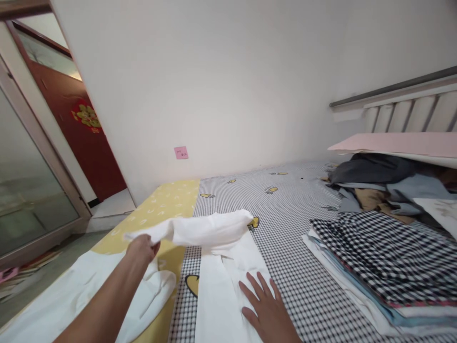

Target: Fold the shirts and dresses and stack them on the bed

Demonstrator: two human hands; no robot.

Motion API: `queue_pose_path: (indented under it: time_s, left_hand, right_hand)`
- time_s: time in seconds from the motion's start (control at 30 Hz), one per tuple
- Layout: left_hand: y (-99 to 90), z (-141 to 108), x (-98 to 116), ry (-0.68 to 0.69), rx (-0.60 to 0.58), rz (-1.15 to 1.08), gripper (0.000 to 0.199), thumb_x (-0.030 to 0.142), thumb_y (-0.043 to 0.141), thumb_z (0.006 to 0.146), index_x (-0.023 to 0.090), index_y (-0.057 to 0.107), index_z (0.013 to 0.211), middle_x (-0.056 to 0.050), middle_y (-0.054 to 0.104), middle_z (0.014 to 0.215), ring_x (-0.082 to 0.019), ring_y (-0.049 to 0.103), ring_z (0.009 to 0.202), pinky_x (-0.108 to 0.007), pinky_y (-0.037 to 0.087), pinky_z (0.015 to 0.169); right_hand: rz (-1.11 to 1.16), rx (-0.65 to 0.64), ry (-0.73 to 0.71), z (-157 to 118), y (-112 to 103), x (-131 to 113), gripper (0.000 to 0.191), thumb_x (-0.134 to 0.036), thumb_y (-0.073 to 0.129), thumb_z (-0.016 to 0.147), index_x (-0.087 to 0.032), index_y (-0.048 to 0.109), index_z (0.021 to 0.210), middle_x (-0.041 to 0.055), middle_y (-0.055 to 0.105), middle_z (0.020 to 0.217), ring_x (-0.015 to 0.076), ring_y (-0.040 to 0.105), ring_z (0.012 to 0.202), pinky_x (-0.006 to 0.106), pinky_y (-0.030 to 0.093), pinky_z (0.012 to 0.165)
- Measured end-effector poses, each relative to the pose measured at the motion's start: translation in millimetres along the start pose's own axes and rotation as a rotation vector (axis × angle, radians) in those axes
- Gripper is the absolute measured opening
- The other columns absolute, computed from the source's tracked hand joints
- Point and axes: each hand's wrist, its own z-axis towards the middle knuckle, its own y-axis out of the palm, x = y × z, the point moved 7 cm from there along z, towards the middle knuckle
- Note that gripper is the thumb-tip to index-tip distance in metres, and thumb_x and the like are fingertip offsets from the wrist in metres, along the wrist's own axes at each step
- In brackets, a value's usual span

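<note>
A white garment (224,286) lies in a long strip on the checked bed cover (296,238). One sleeve-like part of it stretches to the left, its end pinched in my left hand (143,247), slightly above the bed. My right hand (266,307) rests flat on the strip's right side with its fingers spread. Under and beside my left forearm, another white garment (85,281) is spread on the yellow part of the cover (171,190).
A stack of folded clothes with a black-and-white checked piece (389,257) on top sits at the right. Behind it are dark, blue and brown clothes (371,169) under a pink board (400,143). A wall (228,85) borders the bed's far side.
</note>
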Motion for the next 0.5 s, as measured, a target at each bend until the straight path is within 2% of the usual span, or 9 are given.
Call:
queue_pose_path:
  time_s: [0.13, 0.2, 0.23, 0.3, 0.37, 0.4, 0.43, 0.47, 0.5]
  left_hand:
    - [-29.2, -13.7, -67.0, -0.215, 0.048, 0.264, 0.014, 0.017, 0.059, 0.077, 0.022, 0.057, 0.09, -0.001, 0.061, 0.075, -0.022, 0.065, 0.068, -0.038, 0.057, 0.06]
    - [-37.0, -25.5, -80.5, -0.197, 0.069, 0.375, 0.03, 0.016, 0.061, 0.069, 0.023, 0.058, 0.099, -0.009, 0.066, 0.095, -0.034, 0.069, 0.087, -0.047, 0.059, 0.067]
    - [-39.2, -30.8, -80.4, -0.16, 0.094, 0.419, 0.042, 0.017, 0.062, 0.067, 0.023, 0.058, 0.109, -0.014, 0.064, 0.114, -0.04, 0.065, 0.104, -0.054, 0.057, 0.077]
    - [-35.0, -40.2, -62.0, 0.061, 0.142, 0.549, 0.066, 0.021, 0.063, 0.07, 0.022, 0.047, 0.134, -0.02, 0.042, 0.149, -0.046, 0.044, 0.135, -0.065, 0.043, 0.102]
    - [-13.0, -55.7, -28.5, 0.473, 0.168, 0.739, 0.071, 0.022, 0.057, 0.079, 0.021, 0.036, 0.147, -0.019, 0.022, 0.162, -0.042, 0.025, 0.148, -0.066, 0.026, 0.115]
    - [5.7, -67.0, -15.1, 0.693, 0.146, 0.84, 0.065, 0.019, 0.051, 0.083, 0.02, 0.038, 0.147, -0.018, 0.024, 0.162, -0.039, 0.024, 0.149, -0.063, 0.024, 0.117]
    - [29.7, -78.3, -9.1, 0.878, 0.062, 0.94, 0.058, 0.016, 0.046, 0.086, 0.018, 0.044, 0.144, -0.019, 0.033, 0.159, -0.036, 0.03, 0.147, -0.06, 0.027, 0.117]
    - [56.1, -87.6, -11.1, 1.002, -0.079, 1.024, 0.051, 0.013, 0.042, 0.088, 0.017, 0.053, 0.137, -0.019, 0.045, 0.151, -0.034, 0.039, 0.142, -0.056, 0.032, 0.115]
    - [82.7, -94.7, -19.5, 1.054, -0.256, 1.081, 0.045, 0.012, 0.04, 0.089, 0.018, 0.06, 0.129, -0.017, 0.057, 0.14, -0.031, 0.05, 0.134, -0.051, 0.037, 0.112]
  right_hand:
    - [-0.005, 0.033, -0.001, -0.5, -3.1, -0.8, 0.052, -0.06, 0.034, 0.1, -0.053, 0.028, 0.15, -0.0093, 0.031, 0.161, 0.0313, 0.032, 0.148, 0.064, 0.029, 0.116]
    - [-0.024, 0.064, -0.007, -1.0, -3.3, -0.2, 0.052, -0.061, 0.034, 0.1, -0.053, 0.028, 0.15, -0.0097, 0.034, 0.16, 0.0307, 0.034, 0.147, 0.062, 0.03, 0.115]
    - [-0.038, 0.082, -0.015, -1.2, -3.0, -0.1, 0.052, -0.061, 0.034, 0.1, -0.053, 0.028, 0.15, -0.0096, 0.035, 0.159, 0.0303, 0.036, 0.146, 0.061, 0.031, 0.115]
    - [-0.072, 0.129, -0.036, -1.6, -1.9, -0.5, 0.052, -0.06, 0.035, 0.1, -0.052, 0.029, 0.151, -0.0089, 0.037, 0.158, 0.0292, 0.039, 0.145, 0.058, 0.033, 0.113]
    - [-0.116, 0.2, -0.067, -2.4, -1.6, -1.8, 0.052, -0.059, 0.036, 0.1, -0.051, 0.03, 0.151, -0.0083, 0.041, 0.157, 0.0279, 0.042, 0.143, 0.053, 0.034, 0.112]
    - [-0.145, 0.249, -0.087, -3.0, -2.3, -2.5, 0.053, -0.059, 0.038, 0.099, -0.05, 0.031, 0.151, -0.008, 0.043, 0.156, 0.0271, 0.043, 0.142, 0.051, 0.033, 0.111]
    - [-0.176, 0.309, -0.109, -3.9, -3.5, -3.3, 0.054, -0.058, 0.039, 0.099, -0.049, 0.032, 0.151, -0.0077, 0.045, 0.155, 0.0263, 0.045, 0.14, 0.049, 0.031, 0.112]
    - [-0.21, 0.374, -0.134, -4.9, -5.1, -3.8, 0.055, -0.059, 0.041, 0.098, -0.047, 0.033, 0.151, -0.0073, 0.047, 0.153, 0.0258, 0.047, 0.138, 0.048, 0.029, 0.113]
    - [-0.245, 0.438, -0.158, -6.0, -6.5, -3.9, 0.056, -0.059, 0.042, 0.097, -0.046, 0.034, 0.151, -0.0067, 0.05, 0.152, 0.0255, 0.049, 0.136, 0.047, 0.026, 0.114]
